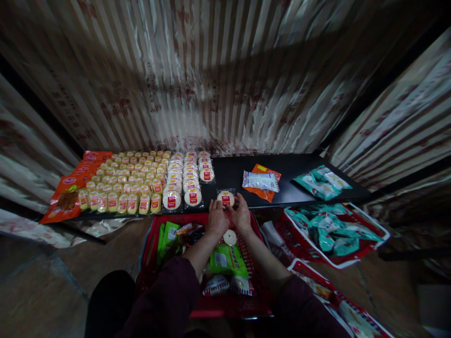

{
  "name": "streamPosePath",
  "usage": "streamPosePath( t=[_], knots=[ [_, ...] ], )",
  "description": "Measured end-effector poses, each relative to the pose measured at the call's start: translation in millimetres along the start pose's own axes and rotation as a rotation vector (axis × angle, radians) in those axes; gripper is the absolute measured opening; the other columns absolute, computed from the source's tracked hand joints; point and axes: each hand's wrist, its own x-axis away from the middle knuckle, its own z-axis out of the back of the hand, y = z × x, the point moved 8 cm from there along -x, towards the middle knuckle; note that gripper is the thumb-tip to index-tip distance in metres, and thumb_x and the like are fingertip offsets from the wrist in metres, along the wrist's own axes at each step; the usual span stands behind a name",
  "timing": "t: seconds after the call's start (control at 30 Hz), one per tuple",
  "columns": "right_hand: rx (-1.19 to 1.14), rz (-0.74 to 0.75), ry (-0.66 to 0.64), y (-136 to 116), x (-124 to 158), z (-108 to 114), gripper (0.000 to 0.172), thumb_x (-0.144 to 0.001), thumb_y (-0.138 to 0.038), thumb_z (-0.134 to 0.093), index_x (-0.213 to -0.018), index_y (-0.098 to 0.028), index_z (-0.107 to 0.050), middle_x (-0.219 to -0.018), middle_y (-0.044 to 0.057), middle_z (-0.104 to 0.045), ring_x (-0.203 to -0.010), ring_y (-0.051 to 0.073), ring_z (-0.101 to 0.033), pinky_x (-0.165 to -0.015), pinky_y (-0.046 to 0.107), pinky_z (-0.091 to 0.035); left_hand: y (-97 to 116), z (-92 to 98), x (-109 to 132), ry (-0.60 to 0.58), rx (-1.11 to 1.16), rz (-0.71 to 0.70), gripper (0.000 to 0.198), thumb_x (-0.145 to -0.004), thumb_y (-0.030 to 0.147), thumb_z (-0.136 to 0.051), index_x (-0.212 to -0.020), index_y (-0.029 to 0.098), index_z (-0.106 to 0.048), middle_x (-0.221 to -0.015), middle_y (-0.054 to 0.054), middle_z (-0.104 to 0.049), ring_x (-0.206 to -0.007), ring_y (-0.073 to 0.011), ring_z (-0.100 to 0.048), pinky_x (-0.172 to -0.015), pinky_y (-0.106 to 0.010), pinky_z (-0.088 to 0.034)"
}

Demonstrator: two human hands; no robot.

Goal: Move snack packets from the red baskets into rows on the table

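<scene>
A clear-wrapped round white cake point(226, 198) with a red label lies at the front edge of the black shelf. My left hand point(218, 218) has its curled fingers at the packet's lower left side. On the other side, the fingers of my right hand point(241, 214) close on the packet's right edge. To the left stand overlapping rows of the same round cakes point(192, 196), the rightmost row shorter than the others. Below my wrists is a red basket point(207, 307), holding another round cake point(230, 237), green packets point(230, 260) and several other wrapped snacks.
Small yellow packaged cakes point(132, 204) fill the shelf's left part, beside orange packets point(72, 188). Rightward lie a white packet point(260, 181) on an orange one and teal packets point(321, 182). More red baskets point(306, 253) stand lower right. Striped sheeting point(211, 94) hangs behind.
</scene>
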Motion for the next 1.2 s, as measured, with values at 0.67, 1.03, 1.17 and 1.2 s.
streamPosePath(
  t=[0.67, 1.03, 1.17, 1.2],
  knots=[
    [-0.461, -0.238, -0.116, 8, -11, -30, 0.037, -0.064, -0.026, -0.064, -0.098, -0.018, -0.052, -0.087, 0.005, -0.068, -0.078, 0.02, -0.066, -0.076, 0.036, -0.053, -3, 32.9, -8, 0.119, 0.192, 0.146, 0.054, -0.071, 0.001, -0.047, -0.124, 0.01, -0.052, -0.132, -0.015, -0.053, -0.126, -0.0204, -0.048, -0.11, -0.032, -0.034],
    [-0.327, -0.112, -0.132, -19, -34, -42, 0.035, -0.071, -0.028, -0.06, -0.105, -0.019, -0.057, -0.092, 0.005, -0.07, -0.08, 0.019, -0.065, -0.075, 0.034, -0.053, -1, 47.2, -27, 0.169, 0.143, 0.178, 0.054, -0.073, 0.005, -0.048, -0.126, 0.014, -0.051, -0.139, -0.014, -0.047, -0.132, -0.0229, -0.041, -0.112, -0.036, -0.032],
    [-0.261, -0.097, -0.136, -26, -41, -46, 0.034, -0.071, -0.026, -0.061, -0.104, -0.019, -0.059, -0.091, 0.004, -0.071, -0.079, 0.018, -0.065, -0.073, 0.033, -0.053, -1, 52.7, -34, 0.194, 0.115, 0.18, 0.053, -0.073, 0.006, -0.049, -0.125, 0.014, -0.052, -0.138, -0.014, -0.048, -0.132, -0.0238, -0.041, -0.111, -0.036, -0.031],
    [-0.249, -0.099, -0.138, -27, -43, -47, 0.034, -0.07, -0.025, -0.061, -0.104, -0.019, -0.06, -0.091, 0.004, -0.071, -0.078, 0.018, -0.065, -0.073, 0.033, -0.053, -1, 53.9, -35, 0.196, 0.105, 0.185, 0.052, -0.073, 0.006, -0.049, -0.124, 0.014, -0.052, -0.138, -0.014, -0.047, -0.132, -0.0242, -0.041, -0.111, -0.036, -0.031]
  ],
)
